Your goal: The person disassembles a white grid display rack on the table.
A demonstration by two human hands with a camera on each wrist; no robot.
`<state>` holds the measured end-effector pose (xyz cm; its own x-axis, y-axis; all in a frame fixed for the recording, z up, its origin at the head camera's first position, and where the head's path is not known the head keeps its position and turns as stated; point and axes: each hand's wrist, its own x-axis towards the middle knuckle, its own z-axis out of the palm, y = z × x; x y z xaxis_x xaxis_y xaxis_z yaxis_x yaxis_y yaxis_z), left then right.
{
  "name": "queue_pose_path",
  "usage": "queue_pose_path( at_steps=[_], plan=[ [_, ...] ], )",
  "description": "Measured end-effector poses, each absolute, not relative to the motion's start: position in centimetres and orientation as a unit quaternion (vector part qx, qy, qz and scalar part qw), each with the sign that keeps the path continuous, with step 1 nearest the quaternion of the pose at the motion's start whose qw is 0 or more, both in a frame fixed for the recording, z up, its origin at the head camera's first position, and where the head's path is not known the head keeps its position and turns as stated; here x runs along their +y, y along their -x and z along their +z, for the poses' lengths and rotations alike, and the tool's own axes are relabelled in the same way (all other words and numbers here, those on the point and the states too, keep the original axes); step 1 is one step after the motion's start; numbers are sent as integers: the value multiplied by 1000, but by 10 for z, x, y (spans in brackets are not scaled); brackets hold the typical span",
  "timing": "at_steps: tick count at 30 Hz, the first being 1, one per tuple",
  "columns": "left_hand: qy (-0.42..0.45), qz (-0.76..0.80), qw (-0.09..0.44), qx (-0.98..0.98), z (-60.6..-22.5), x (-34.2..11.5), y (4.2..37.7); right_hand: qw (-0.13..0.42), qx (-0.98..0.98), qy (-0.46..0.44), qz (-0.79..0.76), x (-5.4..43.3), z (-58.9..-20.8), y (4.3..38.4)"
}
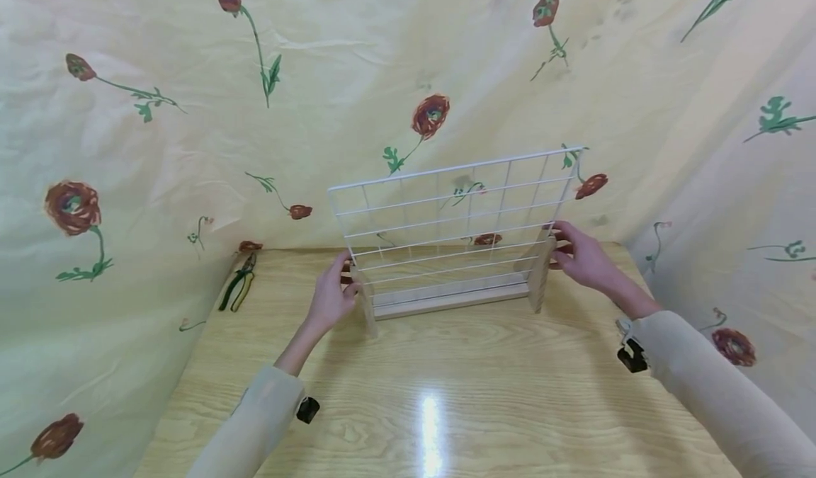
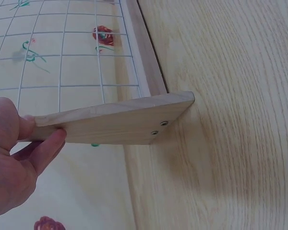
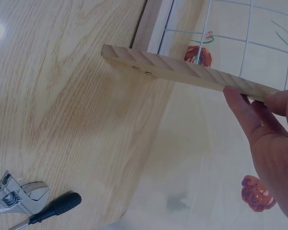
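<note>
A white wire grid (image 1: 457, 169) stands upright, leaning back, between two pale wooden side boards joined by a wooden bottom rail (image 1: 452, 303). With thumb and fingers, my left hand (image 1: 330, 295) pinches the upper end of the left board (image 2: 110, 122). On the opposite side, my right hand (image 1: 583, 257) grips the upper end of the right board (image 3: 182, 71) between thumb and fingertips. Two screw heads (image 2: 164, 123) show near the bottom of the left board, and two more sit low on the right one. The boards' lower ends are at the tabletop.
Pliers (image 1: 245, 275) with dark and yellow handles lie at the table's back left. An adjustable wrench (image 3: 32, 197) and a black-handled screwdriver (image 3: 57, 207) are on the right side of the wood-grain table (image 1: 395, 372). Flower-printed cloth (image 1: 357, 53) rises behind and along both sides.
</note>
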<state>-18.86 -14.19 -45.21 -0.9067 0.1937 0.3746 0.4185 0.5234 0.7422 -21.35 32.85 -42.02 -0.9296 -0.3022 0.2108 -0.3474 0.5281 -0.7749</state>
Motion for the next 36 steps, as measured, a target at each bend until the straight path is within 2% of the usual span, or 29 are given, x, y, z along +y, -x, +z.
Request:
queue_pose_path(
  at_steps=[36],
  plan=[
    [141,-471,123,-862,-456,-171,151,8,-870,-195,454,300,-422,206]
  ],
)
